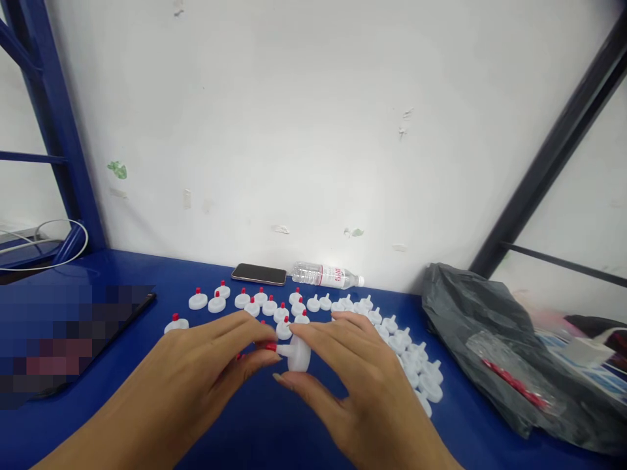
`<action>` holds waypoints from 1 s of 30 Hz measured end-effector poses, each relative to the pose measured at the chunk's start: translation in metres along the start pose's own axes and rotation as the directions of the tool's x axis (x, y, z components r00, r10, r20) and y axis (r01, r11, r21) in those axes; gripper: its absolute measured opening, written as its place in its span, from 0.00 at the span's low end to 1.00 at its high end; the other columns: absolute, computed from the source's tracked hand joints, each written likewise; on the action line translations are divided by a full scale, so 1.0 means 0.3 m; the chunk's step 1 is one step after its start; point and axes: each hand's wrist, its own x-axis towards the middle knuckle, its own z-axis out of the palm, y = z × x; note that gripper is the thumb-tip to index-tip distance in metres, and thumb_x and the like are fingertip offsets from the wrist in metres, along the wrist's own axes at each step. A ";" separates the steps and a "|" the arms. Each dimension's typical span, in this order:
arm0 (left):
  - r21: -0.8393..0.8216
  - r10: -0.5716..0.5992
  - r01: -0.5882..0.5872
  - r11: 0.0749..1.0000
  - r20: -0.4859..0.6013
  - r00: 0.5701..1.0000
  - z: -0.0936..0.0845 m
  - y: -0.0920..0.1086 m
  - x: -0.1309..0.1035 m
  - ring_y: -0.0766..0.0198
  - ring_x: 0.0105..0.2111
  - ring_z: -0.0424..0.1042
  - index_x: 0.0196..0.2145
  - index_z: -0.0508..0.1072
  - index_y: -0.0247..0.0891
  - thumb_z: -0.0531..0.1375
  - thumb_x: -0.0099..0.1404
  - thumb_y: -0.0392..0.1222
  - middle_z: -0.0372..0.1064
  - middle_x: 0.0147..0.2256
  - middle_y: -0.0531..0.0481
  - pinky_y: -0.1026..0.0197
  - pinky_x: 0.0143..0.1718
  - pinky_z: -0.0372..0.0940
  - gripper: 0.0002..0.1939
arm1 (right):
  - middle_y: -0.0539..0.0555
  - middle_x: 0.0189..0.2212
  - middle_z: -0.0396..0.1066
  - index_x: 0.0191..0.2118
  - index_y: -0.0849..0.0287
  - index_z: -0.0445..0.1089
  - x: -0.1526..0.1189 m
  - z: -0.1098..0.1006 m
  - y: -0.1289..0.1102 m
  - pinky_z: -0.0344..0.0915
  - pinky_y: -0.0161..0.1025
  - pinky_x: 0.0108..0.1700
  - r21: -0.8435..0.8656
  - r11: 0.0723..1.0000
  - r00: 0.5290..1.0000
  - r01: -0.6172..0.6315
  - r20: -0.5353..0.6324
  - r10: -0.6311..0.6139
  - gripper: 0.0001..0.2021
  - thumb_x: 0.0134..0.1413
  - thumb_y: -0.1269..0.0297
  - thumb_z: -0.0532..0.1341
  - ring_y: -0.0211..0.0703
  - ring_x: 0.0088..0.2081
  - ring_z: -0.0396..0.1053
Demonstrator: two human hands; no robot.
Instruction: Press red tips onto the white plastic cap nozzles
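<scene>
We find the left hand (210,356) pinching a red tip (271,347), the right hand (362,372) clamped on a white cap (300,356); uneven pressure could skew the tip.

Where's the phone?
Phone is in the head view, slightly left of centre, near the wall, just left of the bottle, behind red-capped pieces.

Left forearm (132,411) angles in from lower left, right forearm (411,444) from lower right. Hands meet mid-view, backs up. Left hand (210,352): thumb and forefinger pinched, tips close. Right hand (360,375): C-grip, thumb below, forefinger above, tips apart, facing left.
</scene>
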 end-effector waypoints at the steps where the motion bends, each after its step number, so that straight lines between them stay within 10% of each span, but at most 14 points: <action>1: -0.003 0.052 -0.052 0.999 0.007 0.999 -0.002 -0.002 0.000 0.64 0.29 0.88 0.48 0.85 0.51 0.58 0.97 0.50 0.90 0.37 0.59 0.66 0.31 0.74 0.18 | 0.49 0.49 0.97 0.60 0.54 0.85 0.003 -0.003 0.000 0.85 0.48 0.64 -0.008 1.000 1.000 0.019 -0.024 -0.019 0.10 0.97 0.55 0.69 0.46 0.45 0.96; 11: 0.078 0.212 -0.207 0.975 -0.067 0.975 0.019 0.062 -0.012 0.66 0.25 0.82 0.46 0.68 0.52 0.45 0.98 0.35 0.81 0.36 0.62 0.60 0.30 0.68 0.21 | 0.46 0.49 0.95 0.62 0.59 0.82 0.017 -0.008 -0.013 0.56 0.37 0.90 -0.029 0.989 0.982 0.147 -0.115 -0.149 0.05 0.93 0.65 0.72 0.35 0.45 0.92; 20: 0.015 0.221 -0.220 0.975 -0.042 0.974 0.010 0.059 0.004 0.70 0.21 0.73 0.42 0.65 0.50 0.48 0.88 0.26 0.73 0.30 0.64 0.65 0.26 0.64 0.20 | 0.47 0.44 0.94 0.59 0.62 0.85 0.021 -0.007 -0.023 0.52 0.38 0.94 -0.029 0.990 0.983 0.140 -0.112 -0.143 0.07 0.93 0.64 0.71 0.35 0.42 0.91; 30: -0.067 0.112 -0.113 0.991 -0.020 0.993 0.044 0.002 -0.012 0.65 0.30 0.83 0.48 0.80 0.50 0.53 0.93 0.36 0.87 0.36 0.61 0.63 0.38 0.74 0.18 | 0.49 0.46 0.95 0.61 0.63 0.85 0.020 0.008 -0.017 0.54 0.43 0.95 -0.061 0.987 0.988 0.147 -0.047 -0.150 0.09 0.95 0.66 0.67 0.36 0.44 0.93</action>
